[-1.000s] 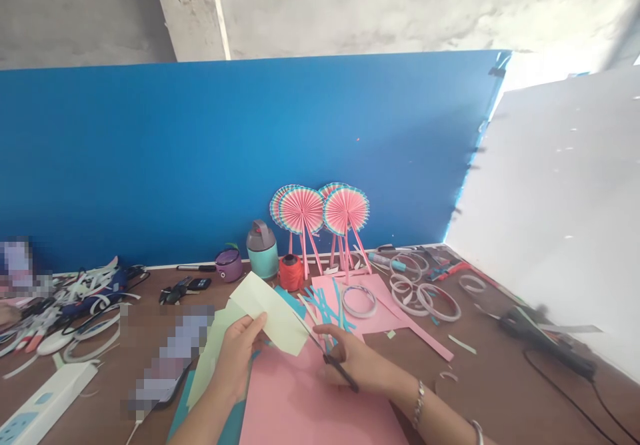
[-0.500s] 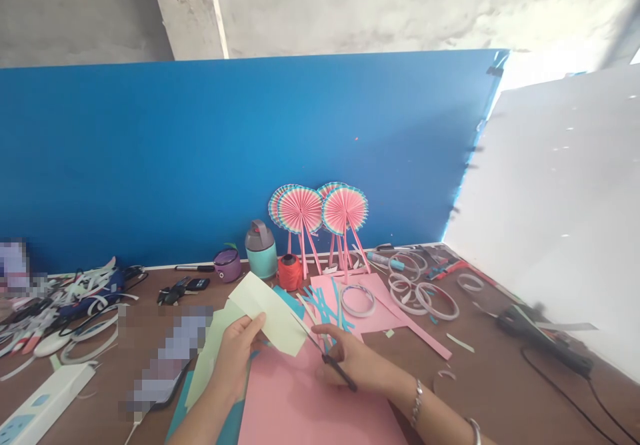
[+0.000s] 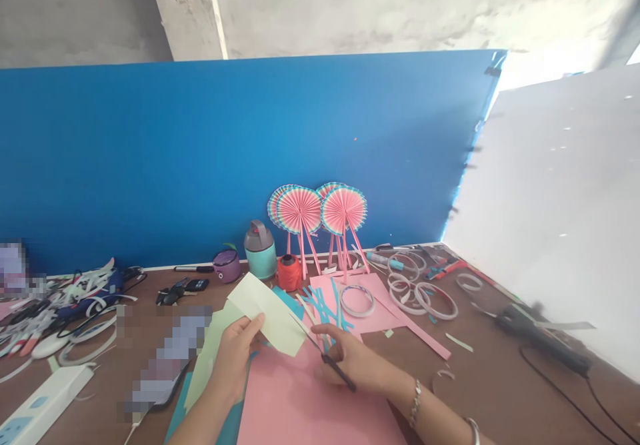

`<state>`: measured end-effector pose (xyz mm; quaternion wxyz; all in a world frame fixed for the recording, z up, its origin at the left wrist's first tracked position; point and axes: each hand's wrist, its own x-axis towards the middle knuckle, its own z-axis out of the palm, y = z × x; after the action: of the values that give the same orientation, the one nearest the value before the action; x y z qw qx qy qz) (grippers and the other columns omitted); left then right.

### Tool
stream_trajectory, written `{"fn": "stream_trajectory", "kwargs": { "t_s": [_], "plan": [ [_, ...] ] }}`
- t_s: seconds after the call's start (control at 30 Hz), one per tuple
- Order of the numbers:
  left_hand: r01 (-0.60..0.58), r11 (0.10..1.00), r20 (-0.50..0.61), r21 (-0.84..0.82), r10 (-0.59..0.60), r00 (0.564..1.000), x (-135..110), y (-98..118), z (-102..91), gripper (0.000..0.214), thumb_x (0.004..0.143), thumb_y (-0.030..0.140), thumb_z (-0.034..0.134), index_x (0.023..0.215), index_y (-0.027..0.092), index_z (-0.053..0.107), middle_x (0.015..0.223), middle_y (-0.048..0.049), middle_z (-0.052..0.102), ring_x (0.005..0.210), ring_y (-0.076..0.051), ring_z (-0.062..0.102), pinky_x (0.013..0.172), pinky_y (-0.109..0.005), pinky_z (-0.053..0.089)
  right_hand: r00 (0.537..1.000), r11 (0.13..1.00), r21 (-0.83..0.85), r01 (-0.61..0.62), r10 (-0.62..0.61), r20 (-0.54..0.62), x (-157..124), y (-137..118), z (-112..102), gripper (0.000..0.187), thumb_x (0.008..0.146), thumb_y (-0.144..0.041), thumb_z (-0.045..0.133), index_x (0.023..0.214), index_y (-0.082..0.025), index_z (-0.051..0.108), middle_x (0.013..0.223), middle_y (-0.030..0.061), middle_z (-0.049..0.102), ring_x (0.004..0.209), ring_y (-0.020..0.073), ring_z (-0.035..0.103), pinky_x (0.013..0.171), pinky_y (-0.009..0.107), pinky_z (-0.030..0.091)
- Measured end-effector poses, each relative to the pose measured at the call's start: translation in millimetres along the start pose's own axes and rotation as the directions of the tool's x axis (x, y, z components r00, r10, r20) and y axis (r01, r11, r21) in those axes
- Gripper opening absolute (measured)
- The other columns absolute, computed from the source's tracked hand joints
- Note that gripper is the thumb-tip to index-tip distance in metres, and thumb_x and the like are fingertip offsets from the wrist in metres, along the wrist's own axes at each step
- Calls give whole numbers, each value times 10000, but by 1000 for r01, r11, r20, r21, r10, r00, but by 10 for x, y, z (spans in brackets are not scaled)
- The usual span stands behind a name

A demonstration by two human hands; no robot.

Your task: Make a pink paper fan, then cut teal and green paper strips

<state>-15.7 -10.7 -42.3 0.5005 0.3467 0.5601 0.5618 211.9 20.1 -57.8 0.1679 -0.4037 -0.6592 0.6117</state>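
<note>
My left hand (image 3: 239, 346) pinches a pale green sheet of paper (image 3: 267, 315) by its near edge, thumb on top, holding it above the table. In my right hand (image 3: 353, 362) is a pair of scissors (image 3: 337, 370) with dark handles; the blades lie at the right edge of the pale paper, and I cannot tell how far they are apart. Beneath both hands lies a large pink sheet (image 3: 310, 405). Under my left forearm are more green sheets (image 3: 207, 352) and a blue sheet (image 3: 180, 408).
Pink folded paper fans (image 3: 300, 210) lean on the blue partition (image 3: 150, 158). Blue paper strips (image 3: 323, 308) and tape rolls (image 3: 437, 300) lie beyond my right hand. A glue gun (image 3: 545, 342) is at right, a phone (image 3: 167, 372) and a power strip (image 3: 45, 405) at left.
Almost nothing differs. The whole view has shifted very slightly, while both hands keep the same hold on the paper and scissors.
</note>
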Motion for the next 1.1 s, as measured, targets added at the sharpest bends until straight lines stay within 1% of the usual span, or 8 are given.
{"fn": "stream_trajectory", "kwargs": {
  "t_s": [0.1, 0.3, 0.43, 0.5, 0.6, 0.7, 0.9, 1.1],
  "plan": [
    [-3, 1000, 4, -5, 3, 1000, -1, 1, 0, 317, 704, 414, 649, 830, 128, 704, 757, -83, 722, 643, -186, 598, 563, -267, 414, 1000, 1000, 1, 7, -7, -21, 16, 16, 0, 663, 685, -241, 683, 1268, -169, 376, 503, -105, 448, 426, 56, 398, 402, 157, 289],
    [-7, 1000, 10, -3, 7, 1000, -19, 17, 7, 305, 691, 412, 655, 810, 135, 695, 768, -83, 727, 674, -215, 631, 568, -276, 423, 999, 1000, 9, 9, -8, -43, 26, 17, 8, 623, 661, -227, 678, 1224, -158, 420, 472, -109, 454, 406, 58, 389, 383, 154, 293],
    [-22, 1000, 6, -16, 22, 1000, -13, 15, 13, 268, 691, 405, 657, 655, 140, 656, 743, -86, 723, 655, -211, 631, 560, -275, 422, 999, 1000, -23, 7, -8, -45, 24, -6, 3, 460, 644, -242, 676, 1072, -140, 542, 446, -102, 445, 383, 56, 396, 365, 149, 295],
    [-21, 1000, 5, -23, 21, 1000, -5, 9, 14, 270, 692, 404, 656, 630, 142, 645, 730, -84, 721, 649, -211, 631, 559, -276, 424, 999, 999, -38, -1, 0, -44, 25, -15, 3, 363, 638, -244, 668, 974, -130, 593, 446, -90, 453, 377, 55, 406, 359, 149, 297],
    [-15, 1000, 14, -22, 15, 1000, -2, 3, 13, 265, 703, 401, 648, 732, 139, 678, 736, -75, 726, 655, -208, 633, 571, -278, 429, 999, 999, -33, -3, 2, -45, 22, -23, 10, 243, 652, -263, 639, 851, -122, 632, 459, -63, 489, 373, 55, 412, 351, 152, 302],
    [-12, 1000, 17, -18, 13, 1000, -14, 10, 16, 289, 706, 401, 646, 803, 133, 694, 749, -78, 730, 664, -207, 635, 576, -278, 430, 999, 1000, -20, 16, -17, -49, 17, -22, 19, 189, 649, -263, 628, 776, -124, 643, 452, -56, 493, 372, 54, 410, 353, 153, 314],
    [2, 1000, 1, -20, -2, 1000, -39, 47, 39, 320, 692, 404, 660, 833, 120, 698, 759, -96, 729, 668, -217, 637, 569, -282, 431, 997, 998, -38, 39, -42, -60, 28, 8, 16, 173, 639, -252, 621, 740, -118, 661, 455, -50, 490, 375, 56, 408, 364, 162, 318],
    [1, 1000, -13, 0, -1, 1000, -36, 34, 27, 350, 667, 433, 670, 837, 128, 699, 771, -88, 729, 673, -221, 636, 561, -278, 436, 996, 997, -55, 60, -64, -63, 37, 29, 10, 155, 636, -222, 595, 710, -115, 680, 446, -47, 478, 373, 59, 409, 366, 166, 321]
  ]
}}
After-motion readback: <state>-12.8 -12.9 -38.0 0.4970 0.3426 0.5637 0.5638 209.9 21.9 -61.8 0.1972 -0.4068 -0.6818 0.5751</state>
